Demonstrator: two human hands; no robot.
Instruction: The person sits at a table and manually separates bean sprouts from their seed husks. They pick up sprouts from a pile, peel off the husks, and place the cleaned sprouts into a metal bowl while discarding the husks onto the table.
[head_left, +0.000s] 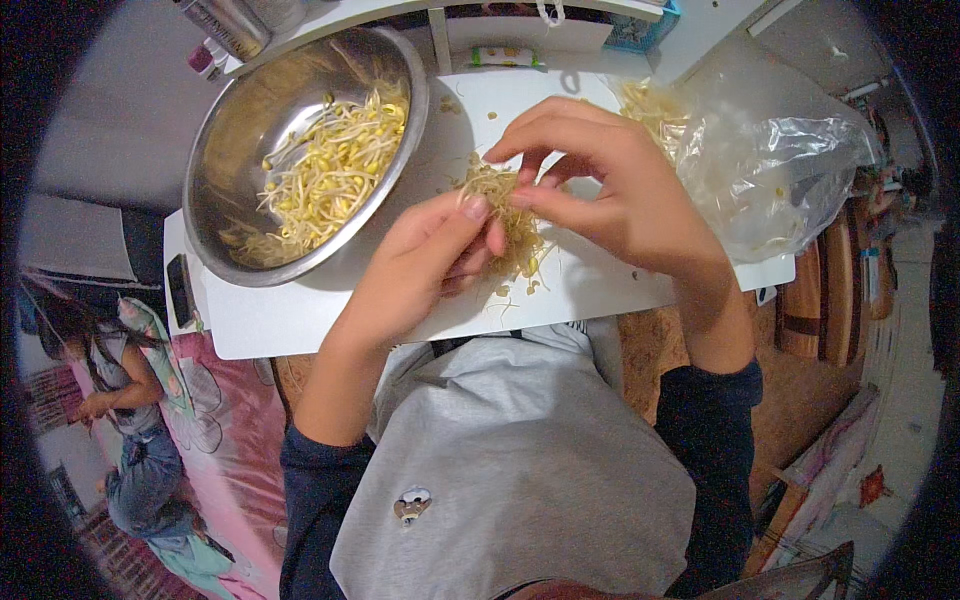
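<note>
My left hand (431, 259) is over the white table (285, 322), its thumb and fingers pinched together at a few thin strands of bean sprout. Facing it, my right hand (607, 176) has its fingers curved, the tips close to the left thumb; whether they hold a strand is hard to see. Below both hands lies a tangled heap of thin sprout roots and loose husks (521, 251), partly hidden by my fingers. Left of the hands, a steel bowl (225, 172) holds yellow-headed bean sprouts (330, 176).
A clear plastic bag (772, 172) lies at the right, with more sprouts (649, 112) at its mouth. A wrapped packet (505, 57) is at the back, below a shelf. A phone (178, 291) lies at the left edge. Another person (135, 390) sits on a pink bed at left.
</note>
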